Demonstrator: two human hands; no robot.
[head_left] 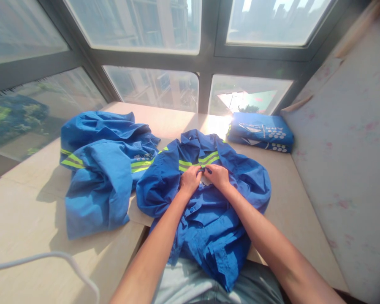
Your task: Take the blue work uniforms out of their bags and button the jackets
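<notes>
Working the front of the blue jacket (209,236), apparently fastening or lining up its closure. Jacket lies front up on the bench (307,202), collar (198,141) toward the windows, lower end running over the near edge onto the person's lap (180,285). Left hand (190,180) and right hand (218,176) meet at the middle of the chest, just below the yellow-green stripe (209,158); fingers of both look pinched together on the cloth there, though the exact bit gripped is hidden. To do it well: match the stripe halves across the opening, hold one edge steady with the left, guide the other with the right, pull lightly so the cloth doesn't pucker. Lower front is rumpled, so smooth it downward and stop the overhang from dragging. Sleeves bulge at both sides; best kept off the second blue garment (98,181) at left, near touching, and the folded stack (259,133) at far right.
</notes>
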